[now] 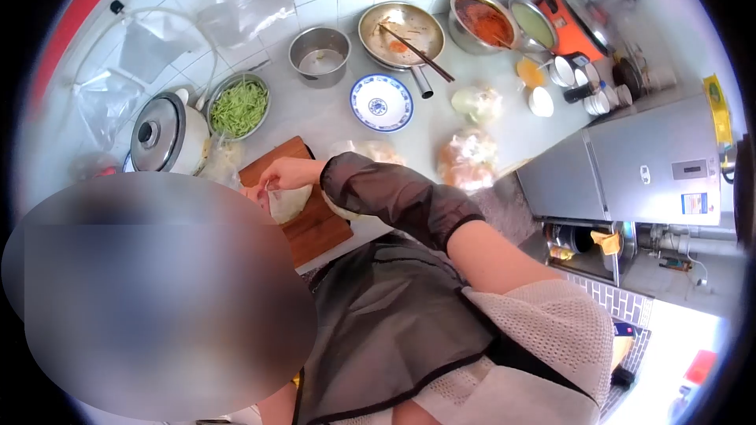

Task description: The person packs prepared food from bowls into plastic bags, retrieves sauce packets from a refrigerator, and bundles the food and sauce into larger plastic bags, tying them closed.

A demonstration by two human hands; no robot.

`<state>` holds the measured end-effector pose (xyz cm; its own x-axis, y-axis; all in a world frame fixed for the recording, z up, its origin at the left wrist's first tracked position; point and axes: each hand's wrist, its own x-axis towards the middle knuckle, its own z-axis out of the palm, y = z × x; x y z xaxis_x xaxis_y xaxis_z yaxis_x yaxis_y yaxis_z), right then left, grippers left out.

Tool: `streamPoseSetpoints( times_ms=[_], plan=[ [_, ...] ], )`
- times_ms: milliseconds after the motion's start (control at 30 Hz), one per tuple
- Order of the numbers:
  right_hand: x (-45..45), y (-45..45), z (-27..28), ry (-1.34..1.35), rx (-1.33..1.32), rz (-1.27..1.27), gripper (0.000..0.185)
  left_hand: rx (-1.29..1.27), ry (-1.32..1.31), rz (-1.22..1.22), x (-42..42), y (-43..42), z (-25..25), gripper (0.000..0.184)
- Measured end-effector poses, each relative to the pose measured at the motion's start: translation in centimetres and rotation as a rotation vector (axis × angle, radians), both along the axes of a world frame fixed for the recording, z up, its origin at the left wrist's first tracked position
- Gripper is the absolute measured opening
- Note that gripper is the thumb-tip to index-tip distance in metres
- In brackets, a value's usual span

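My right hand, in a sheer dark sleeve cover, reaches over a brown wooden cutting board. Its fingers are pinched at the upper edge of a pale, thin sheet that looks like flatbread or dough. Beside it, a small part of my left hand shows at the sheet's left edge; a large blurred area hides the rest, and its fingers cannot be made out. Another pale round piece lies partly under my right forearm. Behind the board, a clear plastic bag lies close to my hands.
Along the wall stand a bowl of green shreds, a lidded cooker, a steel pot, a pan with chopsticks and a pot of red sauce. A blue-white plate and filled bags sit nearer. A steel fridge stands right.
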<state>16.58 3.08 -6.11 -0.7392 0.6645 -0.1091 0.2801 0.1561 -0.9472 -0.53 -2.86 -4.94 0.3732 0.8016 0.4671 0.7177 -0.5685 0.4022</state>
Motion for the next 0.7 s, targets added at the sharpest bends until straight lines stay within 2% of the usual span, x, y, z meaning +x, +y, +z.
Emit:
streamPoseSetpoints(
  times_ms=[67, 100, 133, 200, 267, 300, 367, 400, 433, 467, 533, 567, 600, 633, 667, 700],
  plan=[
    [-0.5, -1.3, 0.0, -0.179, 0.457, -0.174, 0.018, 0.047, -0.069, 0.153, 0.4, -0.7, 0.0, 0.010],
    [-0.5, -2.0, -0.3, -0.097, 0.783, -0.238, 0.015, 0.042, -0.064, 0.153, 0.3, -1.1, -0.3, 0.010],
    [-0.3, -2.5, -0.6, -0.090, 0.775, -0.236, 0.015, -0.027, -0.102, 0.213, -0.2, -1.5, -0.9, 0.007],
    [0.6, -3.3, -1.8, 0.085, 0.937, -0.545, 0.009, -0.096, -0.128, 0.293, -1.7, -2.9, -2.5, 0.005],
    [2.0, -3.1, -6.5, -0.152, 0.584, -0.573, 0.008, -0.454, -0.301, 0.356, -4.5, -3.7, -5.3, 0.004],
    [2.1, -3.1, -6.0, -0.085, 0.471, -0.613, 0.008, -0.558, -0.436, 0.304, -5.8, -3.1, -7.3, 0.009],
    [1.2, -3.8, -3.6, 0.002, 0.323, -0.605, 0.009, -0.954, -1.320, 0.270, -1.8, -2.2, -2.2, 0.017],
    [0.9, -3.3, -1.4, 0.001, 0.328, -0.531, 0.011, -1.004, -1.353, 0.199, -1.4, -1.7, -1.8, 0.021],
    [0.4, -2.3, 0.3, -0.003, 0.351, -0.462, 0.013, -1.001, -1.308, 0.136, -2.0, -0.7, -4.3, 0.016],
    [-0.1, -1.7, 1.1, 0.009, 0.358, -0.450, 0.013, -0.983, -1.308, 0.145, -1.7, -0.1, -3.8, 0.016],
    [-0.8, -1.5, 1.8, 0.094, 0.242, -0.298, 0.013, -0.697, -0.355, 0.251, 0.0, -0.2, -2.5, 0.011],
    [-0.6, -1.1, 1.8, 0.158, 0.039, -0.271, 0.009, -0.696, -0.352, 0.256, -0.4, -0.4, -3.0, 0.011],
    [-0.8, -1.0, 0.7, 0.159, 0.043, -0.265, 0.009, -0.697, -0.503, 0.247, -0.6, -0.3, -3.7, 0.010],
    [-1.0, -1.0, -0.8, 0.081, 0.223, -0.218, 0.008, -0.693, -0.655, 0.236, -0.9, -0.1, -4.4, 0.009],
    [-1.2, -1.4, -1.1, 0.005, 0.395, -0.176, 0.010, -0.692, -0.652, 0.238, -1.1, -0.2, -4.0, 0.009],
    [-1.1, -2.0, -1.4, -0.126, 0.640, -0.158, 0.018, -0.839, -0.826, 0.293, -1.2, -0.5, -3.6, 0.009]
  ],
)
